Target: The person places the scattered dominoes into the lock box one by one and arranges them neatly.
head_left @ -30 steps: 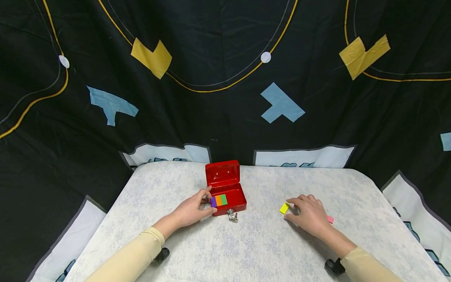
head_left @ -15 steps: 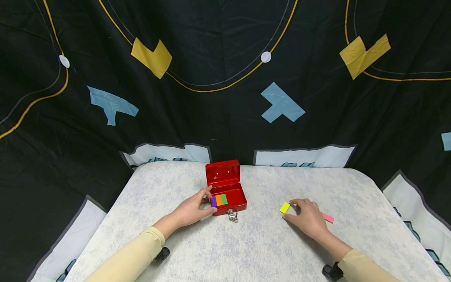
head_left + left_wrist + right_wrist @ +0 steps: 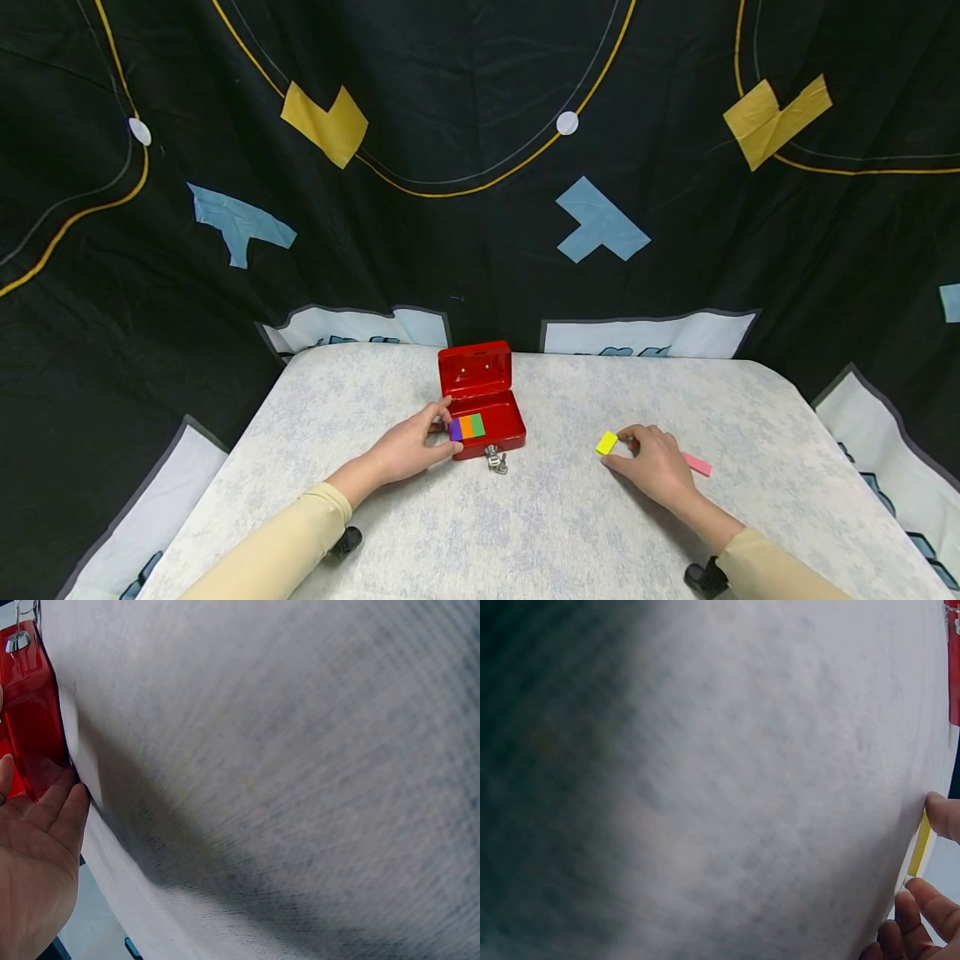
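A small red cash box (image 3: pixel 512 425) stands with its lid (image 3: pixel 474 369) raised; purple, orange and green sticky-note pads (image 3: pixel 467 427) lie side by side in its left end. My left hand (image 3: pixel 405 442) grips that end, thumb at the front corner and fingers along the side; the left wrist view shows fingers against the box wall (image 3: pixel 41 712). My right hand (image 3: pixel 656 467) holds a yellow sticky-note pad (image 3: pixel 607 442) between thumb and fingertip, close over the table. In the right wrist view the yellow pad (image 3: pixel 919 844) appears edge-on between the fingers.
A pink sticky-note pad (image 3: pixel 697 464) lies on the table just right of my right hand. Keys (image 3: pixel 498 463) hang from the lock at the box's front. The pale table (image 3: pixel 555 533) ends at a black curtain (image 3: pixel 480 250) behind.
My right hand has shifted slightly left and its fingers have closed in on the yellow pad, uncovering more of the pink one. The left hand and the box have stayed put.
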A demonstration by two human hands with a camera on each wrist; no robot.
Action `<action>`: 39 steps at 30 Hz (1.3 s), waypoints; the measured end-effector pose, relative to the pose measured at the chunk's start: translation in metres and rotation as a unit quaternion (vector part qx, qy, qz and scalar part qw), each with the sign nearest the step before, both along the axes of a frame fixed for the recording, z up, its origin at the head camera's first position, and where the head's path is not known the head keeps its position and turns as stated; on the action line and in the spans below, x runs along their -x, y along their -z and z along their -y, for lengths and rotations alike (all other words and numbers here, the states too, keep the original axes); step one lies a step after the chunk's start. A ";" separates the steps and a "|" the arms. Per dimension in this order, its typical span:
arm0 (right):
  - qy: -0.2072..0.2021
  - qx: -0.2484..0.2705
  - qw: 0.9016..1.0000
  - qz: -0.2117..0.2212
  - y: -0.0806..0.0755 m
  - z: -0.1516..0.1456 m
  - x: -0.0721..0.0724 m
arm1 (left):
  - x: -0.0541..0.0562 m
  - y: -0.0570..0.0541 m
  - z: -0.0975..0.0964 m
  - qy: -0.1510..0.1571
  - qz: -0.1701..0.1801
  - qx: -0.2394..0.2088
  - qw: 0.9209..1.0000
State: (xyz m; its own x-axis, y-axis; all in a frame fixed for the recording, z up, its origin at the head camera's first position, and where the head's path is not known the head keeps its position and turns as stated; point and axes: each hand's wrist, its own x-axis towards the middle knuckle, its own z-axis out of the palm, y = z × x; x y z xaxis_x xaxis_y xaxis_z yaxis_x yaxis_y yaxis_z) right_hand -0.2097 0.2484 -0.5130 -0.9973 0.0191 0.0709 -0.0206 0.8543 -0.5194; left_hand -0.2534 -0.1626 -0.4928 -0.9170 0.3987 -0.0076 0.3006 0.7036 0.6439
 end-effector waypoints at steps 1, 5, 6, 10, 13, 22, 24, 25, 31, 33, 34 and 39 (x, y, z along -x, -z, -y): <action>0.000 0.000 1.000 0.001 0.000 0.000 0.000 | 0.000 0.000 0.000 0.000 0.000 0.000 1.000; 0.003 0.000 1.000 0.009 -0.002 0.001 0.001 | 0.000 -0.001 0.000 -0.001 0.003 -0.001 1.000; 0.004 0.000 1.000 0.011 -0.002 0.001 0.002 | 0.000 -0.001 0.000 -0.001 0.003 -0.001 1.000; 0.006 0.000 1.000 0.016 -0.002 0.001 0.002 | -0.001 -0.001 0.000 -0.001 0.005 0.001 1.000; 0.008 0.001 1.000 0.017 -0.002 0.001 0.002 | -0.001 -0.001 0.000 -0.001 0.005 0.002 1.000; 0.013 0.006 1.000 0.016 -0.003 0.003 0.001 | 0.000 0.000 0.000 -0.002 0.009 0.001 1.000; 0.015 0.006 1.000 0.014 -0.003 0.004 0.001 | -0.001 0.000 0.000 -0.003 0.009 0.001 1.000; 0.016 0.005 1.000 0.013 -0.002 0.004 0.002 | -0.001 0.000 0.000 -0.003 0.009 0.001 1.000; 0.022 0.002 1.000 0.008 0.000 0.005 0.003 | -0.001 -0.002 0.000 -0.004 0.010 0.001 1.000; 0.024 0.002 1.000 0.007 0.000 0.005 0.003 | -0.001 -0.001 0.000 -0.004 0.010 0.002 1.000; 0.025 0.002 1.000 0.007 -0.001 0.005 0.003 | -0.001 -0.001 0.000 -0.003 0.009 0.003 1.000; 0.024 0.000 1.000 0.006 -0.001 0.005 0.003 | -0.001 -0.001 -0.001 -0.004 0.008 0.004 1.000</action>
State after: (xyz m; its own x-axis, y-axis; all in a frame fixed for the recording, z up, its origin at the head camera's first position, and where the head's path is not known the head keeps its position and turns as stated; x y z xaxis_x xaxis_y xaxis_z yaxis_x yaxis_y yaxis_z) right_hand -0.2131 0.2434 -0.5121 -0.9960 0.0677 0.0587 0.0275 0.8544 -0.5188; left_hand -0.2523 -0.1617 -0.4916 -0.9203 0.3904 -0.0257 0.2836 0.7109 0.6435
